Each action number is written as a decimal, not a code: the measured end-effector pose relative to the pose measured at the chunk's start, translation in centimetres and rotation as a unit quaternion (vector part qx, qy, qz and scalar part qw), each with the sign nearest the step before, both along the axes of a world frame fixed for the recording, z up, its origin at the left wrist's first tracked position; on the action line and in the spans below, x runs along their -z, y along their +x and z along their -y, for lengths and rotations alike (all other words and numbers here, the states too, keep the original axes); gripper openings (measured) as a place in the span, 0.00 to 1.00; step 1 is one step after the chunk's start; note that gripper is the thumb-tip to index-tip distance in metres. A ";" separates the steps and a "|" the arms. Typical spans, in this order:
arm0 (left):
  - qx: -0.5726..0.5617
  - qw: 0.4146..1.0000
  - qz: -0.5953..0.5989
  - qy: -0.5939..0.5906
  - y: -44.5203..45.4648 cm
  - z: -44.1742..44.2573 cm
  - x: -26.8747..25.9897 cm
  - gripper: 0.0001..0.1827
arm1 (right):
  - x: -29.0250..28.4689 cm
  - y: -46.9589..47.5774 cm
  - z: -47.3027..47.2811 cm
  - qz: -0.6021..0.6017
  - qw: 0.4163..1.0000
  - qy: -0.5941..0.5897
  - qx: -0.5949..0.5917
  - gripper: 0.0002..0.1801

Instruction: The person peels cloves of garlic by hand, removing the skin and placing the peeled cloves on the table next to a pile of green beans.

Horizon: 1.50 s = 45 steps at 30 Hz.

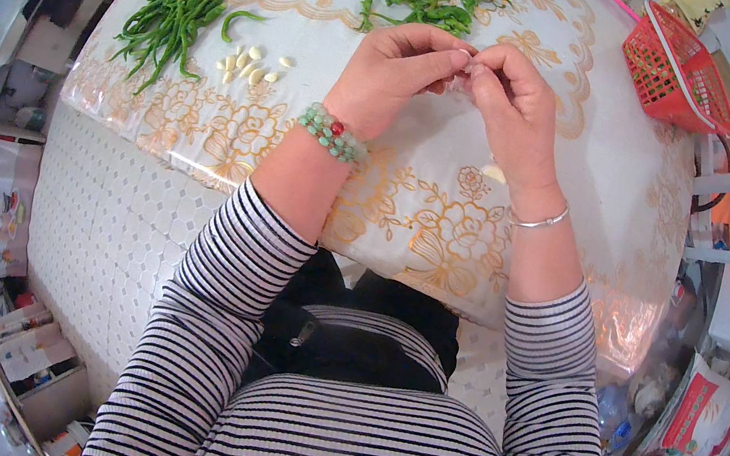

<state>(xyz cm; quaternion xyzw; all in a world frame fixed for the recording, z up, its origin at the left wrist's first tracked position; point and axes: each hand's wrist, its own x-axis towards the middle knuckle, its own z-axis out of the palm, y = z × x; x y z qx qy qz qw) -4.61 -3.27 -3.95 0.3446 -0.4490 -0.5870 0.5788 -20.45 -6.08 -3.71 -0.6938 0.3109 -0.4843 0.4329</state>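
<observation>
My left hand (401,65) and my right hand (516,109) meet above the table, fingertips pinched together. Between them is a small whitish, papery piece of garlic (467,66), mostly hidden by the fingers. A single pale garlic clove (494,172) lies on the cloth by my right wrist. To the left, several peeled garlic cloves (252,65) are scattered in a loose group. Beyond these rests a heap of long green chili peppers (179,19), with one curved pepper (229,24) apart from it. Green leaves and stems (429,2) are spread past my hands.
A white tablecloth (335,51) with gold flowers covers the table. At the far right stands a red plastic basket (707,82) with green pieces inside. Open shelves (3,206) line the left wall. Low on the right are a printed sack (701,410) and a white stool (723,184).
</observation>
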 end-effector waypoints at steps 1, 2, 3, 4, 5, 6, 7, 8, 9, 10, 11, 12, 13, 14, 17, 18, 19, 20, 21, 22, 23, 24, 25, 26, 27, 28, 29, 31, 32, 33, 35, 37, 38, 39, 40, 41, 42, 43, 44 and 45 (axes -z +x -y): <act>0.000 1.000 -0.006 0.005 0.0 0.0 0.0 0.09 | 0.0 0.0 0.0 0.000 1.000 0.001 -0.001 0.03; -0.004 1.000 -0.012 0.011 0.1 0.1 0.1 0.09 | 0.1 0.0 0.0 0.000 1.000 0.002 -0.002 0.03; -0.008 1.000 -0.017 0.016 0.2 0.2 0.2 0.09 | 0.1 0.0 0.1 0.000 1.000 0.003 -0.004 0.03; -0.012 0.999 -0.023 0.021 0.2 0.3 0.3 0.09 | 0.1 0.0 0.0 -0.006 1.000 0.005 -0.001 0.03; -0.022 0.999 -0.040 0.029 0.2 0.3 0.3 0.09 | 0.0 0.0 -0.1 -0.012 1.000 0.006 0.001 0.03; -0.031 0.997 -0.058 0.038 0.1 0.3 0.3 0.09 | 0.0 0.0 -0.1 -0.018 1.000 0.007 0.005 0.03; -0.040 0.995 -0.075 0.046 0.1 0.2 0.2 0.09 | -0.1 0.0 -0.2 -0.010 1.000 0.010 0.006 0.03; -0.037 0.995 -0.079 0.047 0.2 0.2 0.2 0.09 | -0.2 0.1 -0.2 -0.001 1.000 0.013 0.008 0.03; -0.034 0.995 -0.084 0.049 0.3 0.2 0.2 0.09 | -0.2 0.1 -0.2 0.006 1.000 0.016 0.010 0.03; -0.030 0.994 -0.089 0.050 0.3 0.3 0.2 0.09 | -0.3 0.0 -0.2 0.003 1.000 0.013 0.014 0.03; -0.038 0.993 -0.100 0.048 0.4 0.3 0.2 0.08 | -0.4 -0.1 -0.1 0.000 1.000 0.009 0.019 0.03; -0.045 0.992 -0.111 0.047 0.5 0.3 0.2 0.08 | -0.4 -0.2 -0.1 -0.004 1.000 0.005 0.024 0.03; -0.053 0.990 -0.123 0.046 0.6 0.4 0.2 0.08 | -0.5 -0.3 -0.2 -0.010 0.999 0.015 0.036 0.03; -0.050 0.990 -0.122 0.051 0.5 0.4 0.2 0.08 | -0.8 -0.4 -0.3 -0.017 0.998 0.024 0.048 0.03; -0.044 0.991 -0.115 0.061 0.4 0.3 0.1 0.07 | -0.8 -0.3 -0.1 -0.076 0.991 0.040 0.099 0.04; -0.041 0.991 -0.114 0.062 0.3 0.3 0.1 0.07 | -0.7 -0.3 0.0 -0.104 0.986 0.043 0.119 0.04; -0.038 0.991 -0.112 0.063 0.3 0.3 0.2 0.07 | -0.5 -0.3 0.2 -0.102 0.987 0.030 0.124 0.04; -0.037 0.992 -0.105 0.061 0.4 0.3 0.3 0.07 | -0.2 -0.3 0.3 -0.101 0.986 0.017 0.129 0.05; -0.036 0.993 -0.098 0.059 0.4 0.4 0.4 0.06 | -0.1 -0.2 0.4 -0.099 0.986 0.004 0.133 0.05; -0.035 0.994 -0.091 0.057 0.4 0.5 0.5 0.06 | -0.2 -0.2 0.3 -0.092 0.988 -0.021 0.123 0.05; -0.041 0.995 -0.075 0.058 0.4 0.5 0.5 0.06 | -0.3 -0.1 0.2 -0.085 0.989 -0.045 0.114 0.05; -0.047 0.995 -0.059 0.059 0.3 0.4 0.5 0.06 | -0.4 0.0 0.1 -0.077 0.989 -0.070 0.103 0.05; -0.054 0.996 -0.043 0.060 0.2 0.4 0.5 0.06 | -0.5 0.1 0.0 -0.083 0.989 -0.075 0.101 0.06; -0.054 0.996 -0.040 0.058 0.2 0.5 0.6 0.06 | -0.5 0.2 -0.1 -0.088 0.988 -0.079 0.099 0.06; -0.055 0.996 -0.037 0.054 0.3 0.5 0.7 0.06 | -0.6 0.2 -0.1 -0.094 0.987 -0.084 0.096 0.06; -0.056 0.997 -0.034 0.051 0.3 0.5 0.7 0.06 | -0.5 0.1 -0.1 -0.104 0.986 -0.083 0.101 0.06; -0.056 0.997 -0.029 0.046 0.3 0.5 0.8 0.06 | -0.5 0.1 -0.1 -0.115 0.984 -0.083 0.105 0.06; -0.057 0.998 -0.019 0.034 0.2 0.4 0.7 0.06 | -0.4 0.0 0.0 -0.132 0.982 -0.081 0.108 0.06; -0.060 0.998 -0.006 0.026 0.2 0.5 0.7 0.06 | -0.3 -0.1 0.1 -0.138 0.982 -0.078 0.106 0.06; -0.063 0.998 0.007 0.019 0.2 0.5 0.8 0.06 | -0.2 -0.2 0.2 -0.144 0.981 -0.076 0.104 0.06; -0.068 0.997 0.029 0.008 0.2 0.5 0.8 0.06 | -0.1 -0.3 0.4 -0.155 0.981 -0.061 0.094 0.06; -0.070 0.996 0.048 0.001 0.2 0.5 0.8 0.06 | 0.1 -0.4 0.5 -0.162 0.982 -0.053 0.087 0.07; -0.067 0.997 0.048 0.003 0.2 0.4 0.7 0.06 | 0.1 -0.4 0.5 -0.163 0.982 -0.052 0.084 0.07; -0.063 0.997 0.048 0.004 0.2 0.4 0.6 0.05 | 0.2 -0.4 0.5 -0.165 0.982 -0.051 0.081 0.07; -0.060 0.997 0.047 0.006 0.2 0.3 0.6 0.05 | 0.1 -0.4 0.5 -0.159 0.983 -0.044 0.079 0.07; -0.053 0.998 0.034 0.017 0.3 0.3 0.6 0.05 | 0.0 -0.4 0.3 -0.153 0.985 -0.037 0.076 0.07; -0.046 0.998 0.022 0.029 0.4 0.3 0.5 0.05 | -0.1 -0.4 0.2 -0.148 0.986 -0.030 0.073 0.07; -0.038 0.998 0.009 0.041 0.5 0.3 0.5 0.05 | -0.2 -0.3 0.1 -0.142 0.987 -0.021 0.072 0.07; -0.026 0.998 -0.015 0.049 0.5 0.3 0.6 0.05 | -0.4 -0.3 0.0 -0.136 0.988 -0.011 0.071 0.07; -0.012 0.998 -0.039 0.057 0.5 0.4 0.6 0.04 | -0.5 -0.2 -0.1 -0.130 0.989 -0.002 0.070 0.07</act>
